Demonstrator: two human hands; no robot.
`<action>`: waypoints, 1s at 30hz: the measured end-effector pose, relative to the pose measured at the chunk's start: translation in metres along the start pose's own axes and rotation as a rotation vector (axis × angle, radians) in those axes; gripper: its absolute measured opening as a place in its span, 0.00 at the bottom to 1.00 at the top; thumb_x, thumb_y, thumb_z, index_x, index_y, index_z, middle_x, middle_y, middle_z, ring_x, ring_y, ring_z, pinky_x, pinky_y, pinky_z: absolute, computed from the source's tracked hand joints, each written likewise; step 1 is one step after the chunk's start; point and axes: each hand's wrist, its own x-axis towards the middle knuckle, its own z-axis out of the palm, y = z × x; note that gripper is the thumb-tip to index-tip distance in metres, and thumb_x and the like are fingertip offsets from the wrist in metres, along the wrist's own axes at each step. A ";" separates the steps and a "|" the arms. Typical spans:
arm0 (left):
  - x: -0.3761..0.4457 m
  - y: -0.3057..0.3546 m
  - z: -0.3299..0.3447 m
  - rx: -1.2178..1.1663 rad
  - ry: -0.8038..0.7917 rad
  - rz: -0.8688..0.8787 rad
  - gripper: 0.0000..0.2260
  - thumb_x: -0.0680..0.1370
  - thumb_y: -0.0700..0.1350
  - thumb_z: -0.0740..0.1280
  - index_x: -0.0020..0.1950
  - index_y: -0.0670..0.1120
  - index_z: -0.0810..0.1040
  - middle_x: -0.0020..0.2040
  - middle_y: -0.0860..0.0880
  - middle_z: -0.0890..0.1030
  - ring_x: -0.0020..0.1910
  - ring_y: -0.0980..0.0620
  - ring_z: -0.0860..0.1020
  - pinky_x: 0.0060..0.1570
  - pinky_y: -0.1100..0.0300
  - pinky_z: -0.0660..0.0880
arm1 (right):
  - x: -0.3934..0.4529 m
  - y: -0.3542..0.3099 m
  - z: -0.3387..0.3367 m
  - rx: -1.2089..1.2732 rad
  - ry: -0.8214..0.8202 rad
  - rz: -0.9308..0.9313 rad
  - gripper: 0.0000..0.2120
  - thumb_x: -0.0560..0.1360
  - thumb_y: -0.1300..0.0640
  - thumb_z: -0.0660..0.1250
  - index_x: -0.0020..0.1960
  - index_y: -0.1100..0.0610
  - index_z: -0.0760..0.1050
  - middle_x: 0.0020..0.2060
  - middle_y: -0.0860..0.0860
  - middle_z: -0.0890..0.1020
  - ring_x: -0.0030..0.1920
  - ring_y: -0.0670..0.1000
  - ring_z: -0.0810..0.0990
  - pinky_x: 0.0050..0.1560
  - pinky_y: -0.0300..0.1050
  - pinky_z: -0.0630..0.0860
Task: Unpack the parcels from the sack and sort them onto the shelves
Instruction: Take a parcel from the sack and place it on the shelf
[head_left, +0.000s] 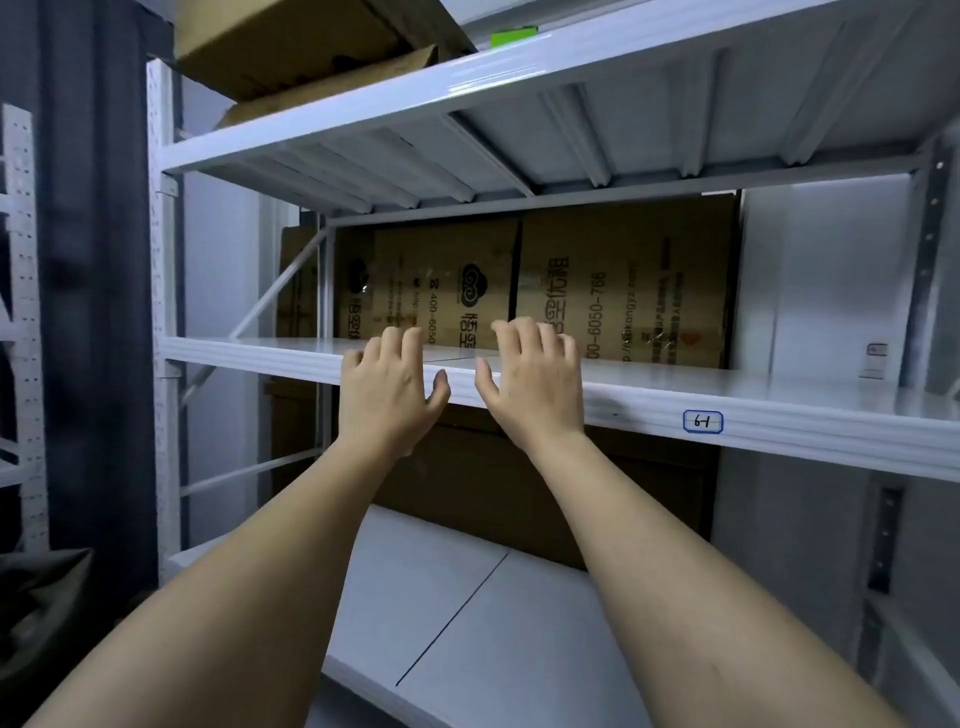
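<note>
Both my arms reach up to the white middle shelf (779, 395) of a metal rack. My left hand (387, 387) and my right hand (535, 382) hover side by side at the shelf's front edge, fingers loosely spread, holding nothing. No parcel lies under or between them. A flat printed cardboard sheet (571, 280) stands upright behind the shelf. On the shelf above, at the top left, sits a brown cardboard box (291, 47). A dark sack (36, 613) shows at the lower left edge.
The shelf edge carries a small label reading 6-1 (702, 421). A lower white shelf (467, 623) lies beneath my arms. A green tag (511, 37) sticks out on the top shelf. A second perforated rack upright (21, 312) stands at the far left.
</note>
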 end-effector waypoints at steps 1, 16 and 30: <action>-0.001 -0.002 -0.002 -0.003 -0.003 -0.006 0.20 0.77 0.55 0.59 0.63 0.44 0.71 0.56 0.45 0.76 0.53 0.46 0.76 0.51 0.52 0.70 | 0.000 -0.004 0.001 0.016 0.011 -0.024 0.20 0.78 0.46 0.54 0.63 0.56 0.71 0.56 0.52 0.76 0.55 0.54 0.73 0.55 0.49 0.67; -0.039 -0.107 0.005 0.152 -0.282 -0.179 0.09 0.81 0.49 0.57 0.44 0.46 0.68 0.30 0.52 0.69 0.30 0.50 0.73 0.31 0.59 0.68 | 0.002 -0.114 0.060 0.266 -0.224 -0.165 0.11 0.78 0.54 0.54 0.53 0.57 0.72 0.45 0.54 0.81 0.44 0.58 0.80 0.36 0.45 0.65; -0.087 -0.307 0.036 0.417 -0.472 -0.300 0.11 0.78 0.50 0.56 0.37 0.48 0.63 0.29 0.52 0.67 0.25 0.53 0.64 0.26 0.60 0.56 | 0.004 -0.304 0.174 0.378 -0.475 -0.248 0.11 0.80 0.54 0.53 0.55 0.58 0.71 0.44 0.55 0.81 0.42 0.59 0.80 0.35 0.46 0.68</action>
